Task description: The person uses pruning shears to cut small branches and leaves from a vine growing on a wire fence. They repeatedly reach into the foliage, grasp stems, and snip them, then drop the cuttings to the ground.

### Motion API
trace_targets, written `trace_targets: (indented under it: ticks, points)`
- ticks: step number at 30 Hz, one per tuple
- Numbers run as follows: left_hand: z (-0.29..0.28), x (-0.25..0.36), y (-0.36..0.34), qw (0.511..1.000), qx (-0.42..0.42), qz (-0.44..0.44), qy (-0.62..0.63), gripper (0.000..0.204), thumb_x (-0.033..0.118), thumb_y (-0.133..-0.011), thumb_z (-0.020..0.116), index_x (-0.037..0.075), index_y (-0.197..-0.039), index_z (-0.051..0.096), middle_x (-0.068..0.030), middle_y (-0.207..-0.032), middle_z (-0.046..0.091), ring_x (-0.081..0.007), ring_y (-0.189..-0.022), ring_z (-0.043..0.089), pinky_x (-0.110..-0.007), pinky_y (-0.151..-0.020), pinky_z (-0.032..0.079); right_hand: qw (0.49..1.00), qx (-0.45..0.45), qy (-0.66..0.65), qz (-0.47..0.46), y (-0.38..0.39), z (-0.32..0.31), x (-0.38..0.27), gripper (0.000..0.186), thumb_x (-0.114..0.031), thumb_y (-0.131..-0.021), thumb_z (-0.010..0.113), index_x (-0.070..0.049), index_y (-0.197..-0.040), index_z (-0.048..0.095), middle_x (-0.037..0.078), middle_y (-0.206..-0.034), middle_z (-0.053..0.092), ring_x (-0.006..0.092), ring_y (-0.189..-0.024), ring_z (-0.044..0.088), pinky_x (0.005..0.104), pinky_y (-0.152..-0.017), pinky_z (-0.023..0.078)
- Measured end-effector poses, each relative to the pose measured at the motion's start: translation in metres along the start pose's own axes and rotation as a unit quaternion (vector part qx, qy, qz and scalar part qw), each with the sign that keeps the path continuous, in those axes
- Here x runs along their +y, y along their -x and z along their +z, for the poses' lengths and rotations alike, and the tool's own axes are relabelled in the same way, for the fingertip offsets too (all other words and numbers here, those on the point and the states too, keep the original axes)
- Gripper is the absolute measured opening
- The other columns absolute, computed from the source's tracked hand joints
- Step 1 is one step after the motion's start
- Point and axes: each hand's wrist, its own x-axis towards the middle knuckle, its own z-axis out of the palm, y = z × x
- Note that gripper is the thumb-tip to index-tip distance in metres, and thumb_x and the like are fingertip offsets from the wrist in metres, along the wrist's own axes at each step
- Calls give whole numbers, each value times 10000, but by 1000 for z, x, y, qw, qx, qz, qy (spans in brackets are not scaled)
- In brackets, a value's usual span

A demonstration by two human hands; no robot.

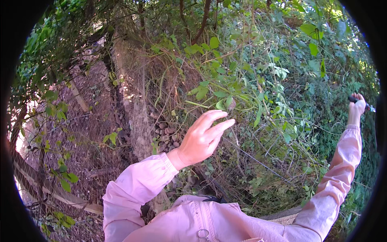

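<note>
In the middle, my left hand (201, 137) is held out with fingers apart and slightly curved, close to green leafy vines (219, 94); its fingertips are near a small leaf and thin stems, and I see nothing gripped. At the far right my raised right hand (355, 105) grips a dark handle (351, 98) of a tool, whose other end is too near the rim to make out. Both forearms are in pale pink sleeves.
Wire mesh (44, 177) with a wooden rail (60, 192) runs at the lower left. A pale trunk (133, 113) stands left of centre, beside a heap of rounded brown objects (165, 137). Dense foliage (310, 72) fills the right; branches (201, 28) hang overhead.
</note>
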Motion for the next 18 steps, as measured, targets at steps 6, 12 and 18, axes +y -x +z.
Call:
trace_targets:
  ticks: [6,12,18]
  points:
    - [-15,1,-2,989,121,-78,21,153,6,-728,682,43,-854,604,-97,-952,553,-259,-872,562,-341,-765,467,975,-164,-148,35,184,93,-19,162,5,-848,513,104,-972,479,176,-913,521,299,-906,529,456,-962,410]
    - [-28,-7,1,970,178,-151,70,178,85,-756,723,28,-745,555,-69,-868,554,-186,-802,556,-296,-736,441,893,-372,-213,141,374,126,-15,329,41,-824,466,76,-1142,386,148,-1038,421,250,-965,450,393,-949,368]
    - [-20,4,7,856,147,-341,360,85,115,-879,625,68,-817,589,41,-635,546,-22,-526,483,-156,-458,377,887,-384,-63,248,472,130,-16,437,-144,-793,528,-6,-1193,416,81,-996,460,208,-935,468,361,-887,369]
